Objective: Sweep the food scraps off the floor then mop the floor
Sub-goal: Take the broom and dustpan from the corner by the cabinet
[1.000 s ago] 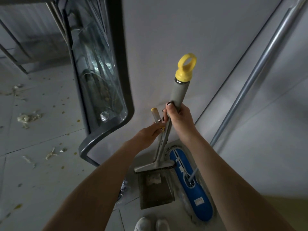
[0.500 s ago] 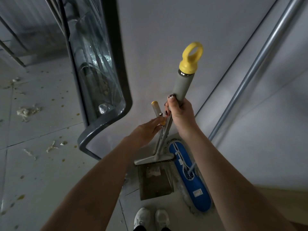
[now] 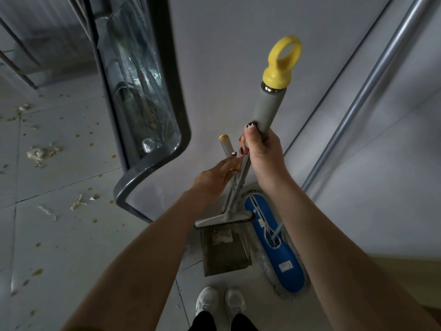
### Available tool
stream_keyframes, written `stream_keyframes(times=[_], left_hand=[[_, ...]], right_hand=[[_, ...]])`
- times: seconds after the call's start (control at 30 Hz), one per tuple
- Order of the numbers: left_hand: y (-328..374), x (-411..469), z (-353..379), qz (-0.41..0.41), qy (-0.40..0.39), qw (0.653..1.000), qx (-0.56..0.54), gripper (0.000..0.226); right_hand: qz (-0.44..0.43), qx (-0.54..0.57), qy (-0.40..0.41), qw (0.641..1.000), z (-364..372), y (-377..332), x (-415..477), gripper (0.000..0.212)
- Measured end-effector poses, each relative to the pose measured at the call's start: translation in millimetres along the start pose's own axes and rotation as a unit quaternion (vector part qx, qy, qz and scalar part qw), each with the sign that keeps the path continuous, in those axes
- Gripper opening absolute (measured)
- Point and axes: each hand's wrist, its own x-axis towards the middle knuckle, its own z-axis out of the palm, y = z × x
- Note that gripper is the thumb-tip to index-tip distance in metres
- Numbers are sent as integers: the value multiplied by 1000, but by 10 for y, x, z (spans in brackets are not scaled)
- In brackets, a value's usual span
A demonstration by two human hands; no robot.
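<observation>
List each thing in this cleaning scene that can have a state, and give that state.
Broom, upright, gripped by right hand.
Dustpan, on floor, a scrap inside, handle held by left hand.
Mop, flat head on floor, unheld.
Food scraps, scattered on floor, unswept.
Bin, open, lined with clear bag.

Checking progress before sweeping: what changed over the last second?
The right hand lifted the broom slightly, so its yellow ring sits higher. Nothing was grabbed or released: the left hand still holds the dustpan handle. The dustpan, mop and scraps stayed put.
</observation>
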Motion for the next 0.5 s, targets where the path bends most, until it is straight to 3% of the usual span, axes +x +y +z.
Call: stream_keyframes(times=[0.1, 0.2, 0.3, 0.43, 0.5], left_hand=[[-65, 65, -16, 64, 21, 998, 14, 41], [-132, 167, -65, 140, 41, 984, 101, 37], [-185, 313, -219, 209, -5, 955, 211, 36], [-116, 554, -498, 260, -111, 911, 300, 31], [-64, 623, -558, 219, -127, 928, 272, 18]], right_hand=[[5, 6, -24, 1000, -10, -29, 37, 40], [9, 20, -54, 998, -19, -21, 83, 46], [12, 15, -86, 996, -49, -6, 125, 60], [11, 24, -101, 994, -72, -1, 191, 35], [9, 12, -106, 994, -64, 3, 213, 37]])
